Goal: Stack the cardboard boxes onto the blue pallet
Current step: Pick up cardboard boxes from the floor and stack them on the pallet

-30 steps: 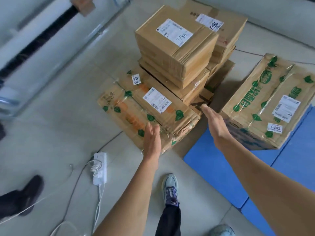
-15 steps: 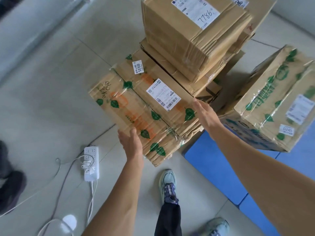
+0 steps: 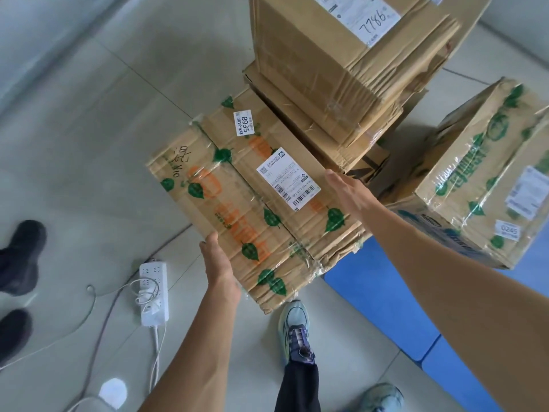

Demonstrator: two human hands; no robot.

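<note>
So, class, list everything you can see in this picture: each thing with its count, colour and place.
leaf-printed box: one, brown with green leaves and orange print, centre, between the hands
plain boxes: at least three, brown, stacked behind it
box labelled 0245: one, brown with green print, right, on the pallet
pallet: one, blue, lower right
power strip: one, white, on the floor, left
black shoes: two, left edge, another person's
own shoes: two, pale, bottom
left hand: one, against the leaf-printed box's near-left side, fingers hidden
right hand: one, fingers straight, at its right edge
</note>
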